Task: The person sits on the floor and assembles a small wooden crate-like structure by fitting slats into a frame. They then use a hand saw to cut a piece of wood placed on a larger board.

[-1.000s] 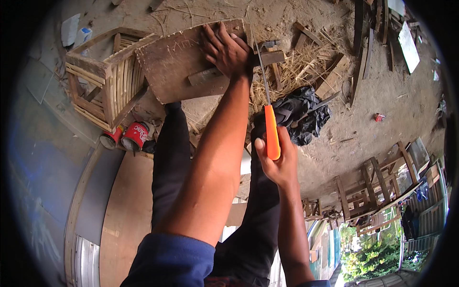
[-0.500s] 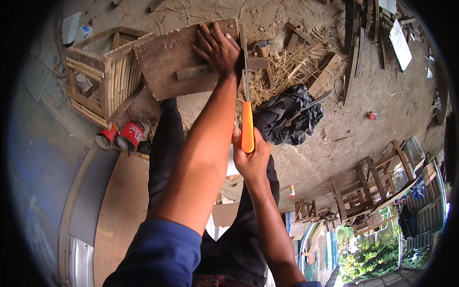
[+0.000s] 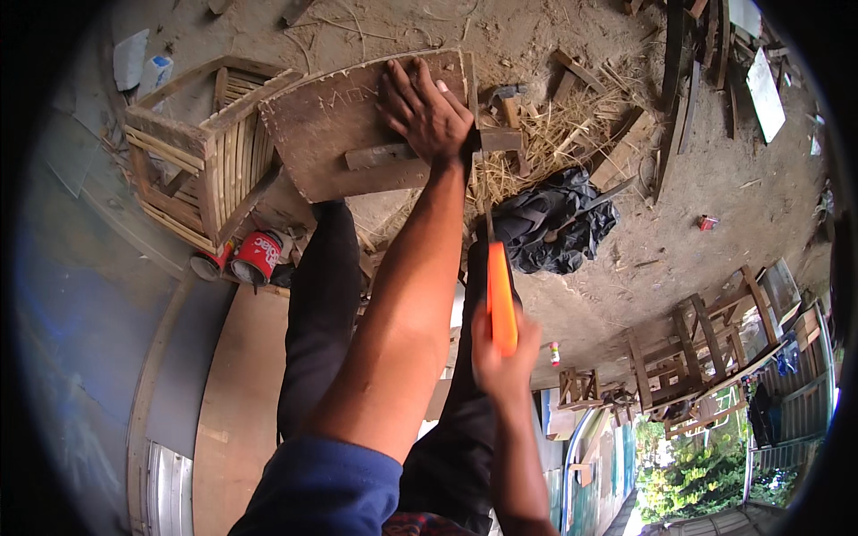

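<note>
A strip of wood (image 3: 382,154) lies across a brown wooden board (image 3: 313,116). My left hand (image 3: 431,118) presses flat on it near the board's right end, fingers spread. In my right hand (image 3: 506,353) is the orange handle of a handsaw (image 3: 501,299). Its thin blade runs away from me along the board's right edge, beside my left hand, and meets the strip, whose end sticks out past the blade. The right fingers are slightly blurred but wrapped round the handle.
At left stand a slatted wooden frame (image 3: 210,147) and red cans (image 3: 257,255). Right of the board lie a hammer (image 3: 509,98), straw-like shavings (image 3: 563,125) and a black plastic bag (image 3: 572,223). Long planks (image 3: 672,98) lie farther right, with wooden benches (image 3: 693,344) at lower right.
My right hand has pulled the saw back toward me. My left hand still presses at the same place on the board. The whole view has shifted slightly.
</note>
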The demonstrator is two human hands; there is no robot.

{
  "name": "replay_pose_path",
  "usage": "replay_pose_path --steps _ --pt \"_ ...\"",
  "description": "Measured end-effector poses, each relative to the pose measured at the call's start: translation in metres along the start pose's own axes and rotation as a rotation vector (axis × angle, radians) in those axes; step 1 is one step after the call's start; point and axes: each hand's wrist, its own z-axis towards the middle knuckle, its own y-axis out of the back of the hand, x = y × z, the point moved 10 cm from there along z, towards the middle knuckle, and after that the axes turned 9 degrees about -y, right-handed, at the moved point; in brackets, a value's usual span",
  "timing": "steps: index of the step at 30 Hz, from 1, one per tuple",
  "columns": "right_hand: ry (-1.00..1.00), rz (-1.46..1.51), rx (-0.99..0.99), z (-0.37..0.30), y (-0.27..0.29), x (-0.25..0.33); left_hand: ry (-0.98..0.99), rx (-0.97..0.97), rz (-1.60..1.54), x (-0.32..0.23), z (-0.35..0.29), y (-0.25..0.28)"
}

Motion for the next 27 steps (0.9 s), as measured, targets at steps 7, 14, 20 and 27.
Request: replay_pose_path --steps 7,14,20,27 --pt "0.034 -0.140 0.042 -0.062 0.014 0.011 0.022 0.056 -0.026 0.001 0.000 -0.001" --pt "0.007 0.064 -0.030 0.035 -0.015 0.012 0.045 0.043 -0.100 -0.003 0.002 -0.004" --pt "-0.002 -0.020 -0.009 -0.064 0.018 -0.003 -0.008 -0.002 -0.039 0.001 0.000 -0.001" --pt "0.158 0.026 -0.002 0.043 -0.037 -0.019 0.004 0.034 -0.077 0.001 -0.002 -0.005"
